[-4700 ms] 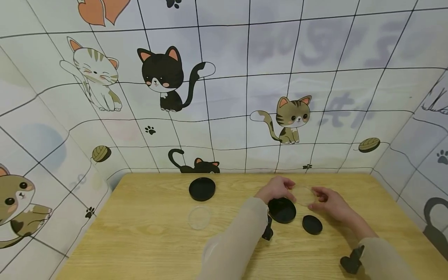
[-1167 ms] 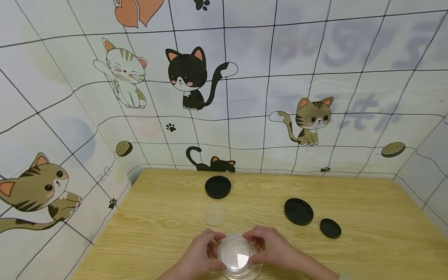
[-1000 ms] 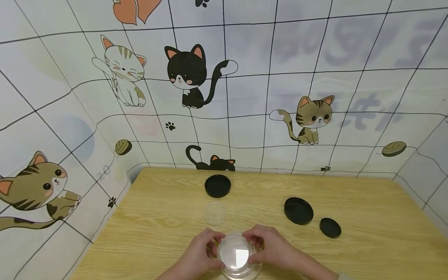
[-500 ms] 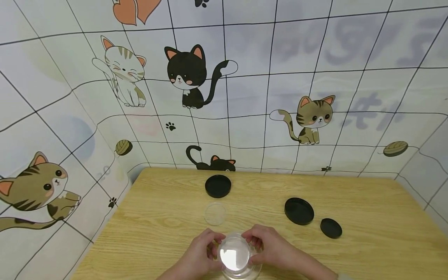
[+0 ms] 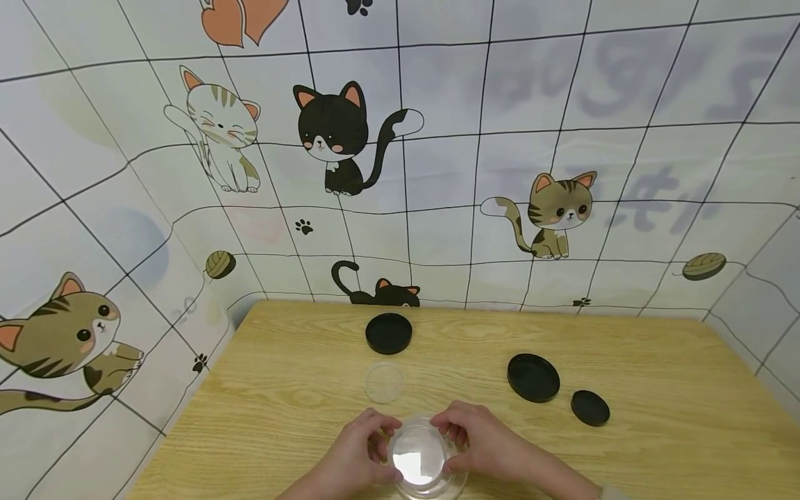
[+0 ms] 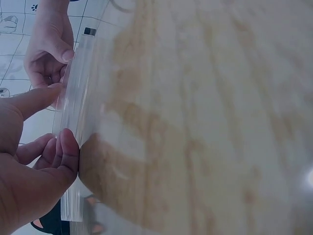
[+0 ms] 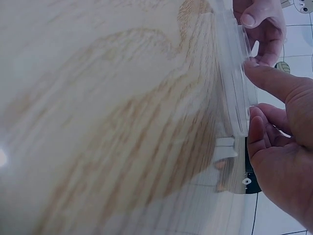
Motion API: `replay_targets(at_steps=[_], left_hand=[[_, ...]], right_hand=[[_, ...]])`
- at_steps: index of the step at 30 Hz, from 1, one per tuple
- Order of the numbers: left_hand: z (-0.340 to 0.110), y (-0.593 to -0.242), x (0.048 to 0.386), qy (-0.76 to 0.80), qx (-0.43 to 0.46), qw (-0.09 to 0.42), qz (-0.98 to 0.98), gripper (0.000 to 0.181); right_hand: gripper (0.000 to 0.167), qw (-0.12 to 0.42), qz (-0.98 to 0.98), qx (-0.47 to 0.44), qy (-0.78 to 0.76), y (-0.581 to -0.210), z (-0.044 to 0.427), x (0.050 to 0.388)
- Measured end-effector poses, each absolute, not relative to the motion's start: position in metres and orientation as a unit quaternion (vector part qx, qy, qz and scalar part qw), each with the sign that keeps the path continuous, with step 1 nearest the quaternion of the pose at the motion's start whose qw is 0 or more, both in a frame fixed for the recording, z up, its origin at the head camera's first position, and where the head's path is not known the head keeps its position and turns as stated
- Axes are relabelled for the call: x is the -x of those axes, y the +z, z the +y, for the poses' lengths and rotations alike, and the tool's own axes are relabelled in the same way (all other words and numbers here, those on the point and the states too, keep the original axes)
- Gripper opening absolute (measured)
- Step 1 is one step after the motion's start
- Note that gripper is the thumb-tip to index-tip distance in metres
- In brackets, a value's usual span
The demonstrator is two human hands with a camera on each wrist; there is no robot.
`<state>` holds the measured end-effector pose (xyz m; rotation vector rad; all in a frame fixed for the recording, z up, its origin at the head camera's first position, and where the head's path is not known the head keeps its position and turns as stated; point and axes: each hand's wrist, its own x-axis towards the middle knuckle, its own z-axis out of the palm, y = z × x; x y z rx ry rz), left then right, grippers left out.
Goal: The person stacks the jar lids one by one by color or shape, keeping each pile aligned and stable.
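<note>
A stack of clear round dishes or lids [image 5: 419, 455] lies near the table's front edge in the head view, a wider clear one under the smaller. My left hand [image 5: 359, 451] pinches its left rim between thumb and fingers. On the right rim, my right hand [image 5: 484, 444] pinches with curled fingers. The left wrist view shows the clear layers [image 6: 76, 112] edge-on beside my left hand [image 6: 39, 161]. In the right wrist view, my right hand [image 7: 288, 127] touches the rim of the clear layers [image 7: 234, 73]. How many layers there are, I cannot tell.
Behind the stack lies a clear disc [image 5: 384, 382], with a black round lid [image 5: 389, 333] beyond it. To the right are a larger black lid [image 5: 533, 378] and a smaller black disc [image 5: 590, 407]. A cat-patterned cloth [image 5: 444, 167] hangs behind the wooden table [image 5: 281, 375].
Since the oldest view, both hands have moved from the right back area to the front, now at the clear stack. Over the last second, the hands and stack stay nearly still.
</note>
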<state>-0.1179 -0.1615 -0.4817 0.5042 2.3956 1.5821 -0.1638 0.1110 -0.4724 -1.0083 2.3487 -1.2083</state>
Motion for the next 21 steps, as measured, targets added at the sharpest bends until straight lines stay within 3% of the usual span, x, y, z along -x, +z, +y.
replay_targets(at_steps=[11,21], left_hand=[[-0.162,-0.481,0.116,0.545,-0.16,0.124,0.814,0.058],[-0.193,-0.448,0.139,0.526,-0.152,0.059,0.835,0.067]], right_hand=[[0.05,0.163,0.815,0.354,-0.429,-0.472,0.112,0.164],[0.054,0.138,0.802,0.326,-0.481,-0.454,0.114,0.194]])
